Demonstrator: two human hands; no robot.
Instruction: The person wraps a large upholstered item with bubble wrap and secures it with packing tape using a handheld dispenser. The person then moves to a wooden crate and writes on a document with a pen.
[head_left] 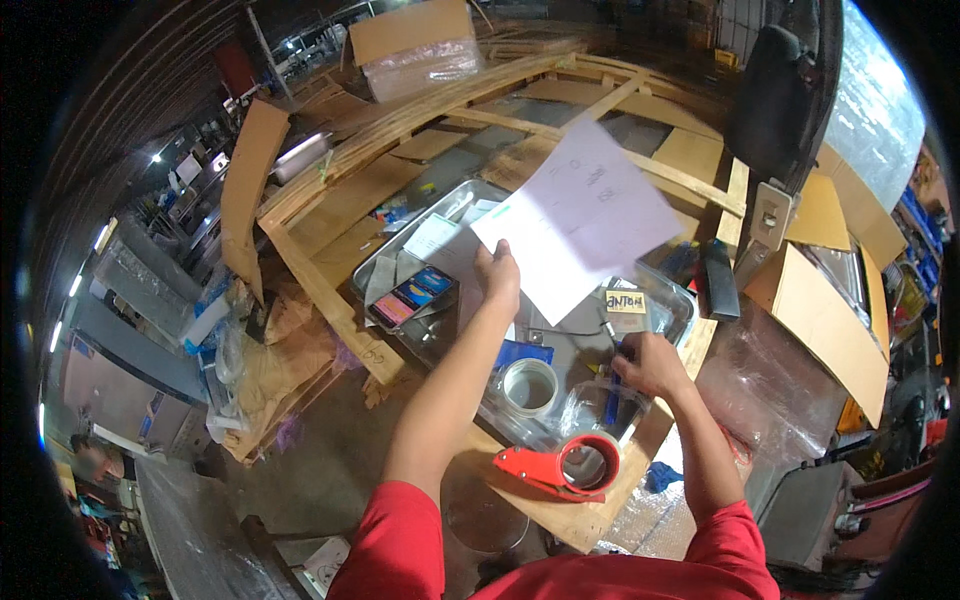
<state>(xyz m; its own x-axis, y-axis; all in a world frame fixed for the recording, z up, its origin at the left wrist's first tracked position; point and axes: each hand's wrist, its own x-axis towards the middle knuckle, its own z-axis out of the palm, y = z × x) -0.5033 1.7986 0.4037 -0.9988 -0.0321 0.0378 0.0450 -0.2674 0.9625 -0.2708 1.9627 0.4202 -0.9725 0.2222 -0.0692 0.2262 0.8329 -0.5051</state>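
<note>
My left hand (497,278) pinches the lower left edge of a white paper sheet (580,215), holding it raised and tilted over a metal tray (690,305). Faint dark marks show on the sheet. At the tray's right side, my right hand (652,366) is closed around a slim blue pen-like thing (612,405); the fingers hide part of it. Just beyond that hand is a yellow-and-black card (626,302). A phone (410,297) with a lit screen lies left of my left forearm. Between my arms sits a roll of clear tape (528,387).
A red tape dispenser (540,470) rests on the near wooden board (585,522). Around the tray runs a wooden frame (320,300). Open cardboard (830,325) and clear plastic film (770,400) lie at the right. A dark upright object (770,105) stands at the far right.
</note>
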